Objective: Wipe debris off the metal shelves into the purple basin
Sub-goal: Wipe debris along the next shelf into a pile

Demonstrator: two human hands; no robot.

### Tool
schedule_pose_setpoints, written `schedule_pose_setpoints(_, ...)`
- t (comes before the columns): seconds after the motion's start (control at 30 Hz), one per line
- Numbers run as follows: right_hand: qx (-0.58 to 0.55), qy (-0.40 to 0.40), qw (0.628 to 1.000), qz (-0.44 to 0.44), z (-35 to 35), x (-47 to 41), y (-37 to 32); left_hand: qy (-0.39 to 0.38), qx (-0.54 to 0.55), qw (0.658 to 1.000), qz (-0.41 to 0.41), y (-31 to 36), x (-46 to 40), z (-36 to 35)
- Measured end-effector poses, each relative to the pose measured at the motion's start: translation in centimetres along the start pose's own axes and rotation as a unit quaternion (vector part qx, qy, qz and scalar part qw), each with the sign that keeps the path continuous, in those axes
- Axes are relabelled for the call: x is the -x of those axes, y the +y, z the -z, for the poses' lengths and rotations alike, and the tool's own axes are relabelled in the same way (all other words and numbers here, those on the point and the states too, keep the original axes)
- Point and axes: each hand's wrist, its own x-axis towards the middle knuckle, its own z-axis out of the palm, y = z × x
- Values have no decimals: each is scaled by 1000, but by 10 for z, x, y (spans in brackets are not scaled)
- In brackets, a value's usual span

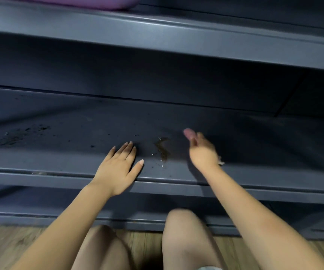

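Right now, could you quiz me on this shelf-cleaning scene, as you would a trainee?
1. True or false: the left hand lies flat, fingers straight, on the lower shelf.
2. Where is the brownish debris pile? A) between the two hands B) on the wooden floor C) on the upper shelf
3. Fill in: the purple basin sits on the ___ shelf.

Key: 1 true. 2 A; the right hand, blurred, is just right of the pile, and more dark crumbs lie far left. 3 upper.
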Motion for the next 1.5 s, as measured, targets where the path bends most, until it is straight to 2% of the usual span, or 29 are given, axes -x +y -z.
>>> schedule_pose_setpoints(0.07,55,41,996,-65,19,-8,27,1,-17,1000,17,-12,8,1)
schedule_pose_setpoints(0.1,89,56,992,-71,24,-8,38,1,-24,999,29,-18,11,2)
schedule_pose_setpoints(0.2,140,120,983,24,12,3,46,-3,-28,998,53,-26,13,1)
schedule_pose_setpoints(0.27,141,128,980,59,-7,11,29,-5,-33,998,52,-26,13,0)
schedule_pose_setpoints(0.4,153,76,981,87,-55,17,-30,7,-28,998,53,-26,12,-1)
schedule_pose_setpoints(0.6,73,-8,986,147,-94,29,-81,12,-14,999,51,-26,11,-2)
schedule_pose_setpoints(0.7,43,-4,990,138,-74,17,-68,0,-14,999,46,-27,12,1)
schedule_pose_setpoints(0.77,73,24,988,132,-49,-4,-46,-6,-8,999,41,-29,11,3)
schedule_pose_setpoints(0.87,125,52,988,72,-7,-38,-4,-2,-10,999,39,-31,11,3)
schedule_pose_setpoints(1.0,153,30,988,21,9,-73,22,8,-4,999,36,-33,9,2)
schedule_pose_setpoints(1.1,165,2,983,82,-12,-80,-1,3,-7,999,36,-32,9,2)
schedule_pose_setpoints(1.3,130,-85,936,317,-92,-42,-72,11,-16,1000,17,-35,7,-1)
schedule_pose_setpoints(1.37,115,-110,933,323,-105,-37,-80,23,-12,1000,12,-35,7,-3)
schedule_pose_setpoints(1.43,54,-137,947,284,-99,-43,-81,6,3,1000,18,-40,7,-1)
schedule_pose_setpoints(1.5,4,-116,959,258,-83,-59,-69,0,16,999,37,-51,6,4)
